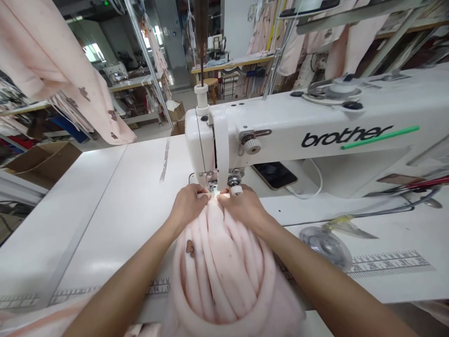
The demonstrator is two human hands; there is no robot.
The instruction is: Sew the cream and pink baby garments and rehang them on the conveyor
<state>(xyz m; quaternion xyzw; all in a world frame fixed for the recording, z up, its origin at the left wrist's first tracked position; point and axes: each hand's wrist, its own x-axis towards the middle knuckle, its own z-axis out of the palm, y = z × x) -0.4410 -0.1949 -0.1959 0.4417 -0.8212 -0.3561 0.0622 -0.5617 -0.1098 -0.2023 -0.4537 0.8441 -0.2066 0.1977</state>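
Pale pink fabric with a small brown print lies gathered in long folds in front of a white Brother sewing machine. Its top edge reaches under the presser foot, where a small light shines. My left hand pinches the fabric edge just left of the foot. On the other side, my right hand grips the same edge, its fingertips partly hidden behind the machine's round knob. The near part of the fabric forms a rounded loop toward my body.
A phone with a white cable lies under the machine arm. Thread snips and a clear round dish rest right of my forearm. A ruler strip runs along the table. Pink garments hang at upper left.
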